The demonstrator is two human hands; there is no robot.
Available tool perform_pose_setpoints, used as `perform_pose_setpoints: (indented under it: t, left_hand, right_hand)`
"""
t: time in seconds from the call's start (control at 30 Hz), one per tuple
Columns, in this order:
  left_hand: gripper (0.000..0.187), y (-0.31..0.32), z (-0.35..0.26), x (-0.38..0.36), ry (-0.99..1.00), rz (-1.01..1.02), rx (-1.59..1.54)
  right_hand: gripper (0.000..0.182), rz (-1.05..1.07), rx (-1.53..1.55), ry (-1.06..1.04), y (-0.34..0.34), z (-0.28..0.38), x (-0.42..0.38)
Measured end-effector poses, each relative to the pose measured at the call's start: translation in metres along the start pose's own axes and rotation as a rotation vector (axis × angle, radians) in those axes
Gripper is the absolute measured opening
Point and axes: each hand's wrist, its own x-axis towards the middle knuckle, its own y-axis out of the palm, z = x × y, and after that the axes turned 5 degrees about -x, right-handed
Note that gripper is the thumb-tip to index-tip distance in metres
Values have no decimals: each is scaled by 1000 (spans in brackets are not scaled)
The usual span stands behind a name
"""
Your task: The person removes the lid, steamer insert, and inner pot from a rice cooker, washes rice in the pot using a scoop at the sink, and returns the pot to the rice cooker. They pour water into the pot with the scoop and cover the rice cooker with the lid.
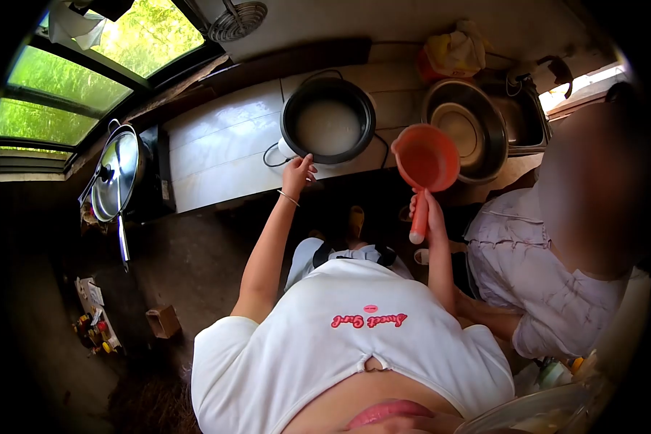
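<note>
Left hand (298,172) fingers pressed on the rim of the pot (328,120) on the counter (217,145); right hand (425,213) wrapped around the handle of a light, rigid scoop (425,158), likely slippery when wet.

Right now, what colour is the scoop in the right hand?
Orange-red scoop, held by its handle in the right hand; head view.

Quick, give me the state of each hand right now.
Left hand: fingers on the near rim of the black pot, gripping it.
Right hand: closed around the handle of the orange scoop, held up.
</note>
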Motion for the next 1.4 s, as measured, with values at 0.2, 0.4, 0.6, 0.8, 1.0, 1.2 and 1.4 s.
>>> perform_pose_setpoints:
  t: [0.2,0.4,0.6,0.8,1.0,1.2,1.4]
  left_hand:
    - [35,-1,-1,-11,-54,29,45]
    - [27,-18,43,-30,-25,147,334]
    - [25,-7,47,-45,113,266,473]
    - [20,-5,47,-32,280,400,727]
    - [22,6,33,-8,299,756,864]
    - [41,59,15,-12,-109,1252,442]
    - [50,167,-44,-64,-724,1511,78]
  right_hand:
    - [36,30,25,3,-3,4,6]
    - [38,40,117,8,-10,7,12]
    - [39,41,128,-25,-16,8,14]
    - [38,-48,162,-90,0,6,7]
    - [40,-212,211,-202,40,-4,-15]
    - [41,-286,306,-256,57,-10,-25]
    - [45,-395,221,-430,58,-3,-25]
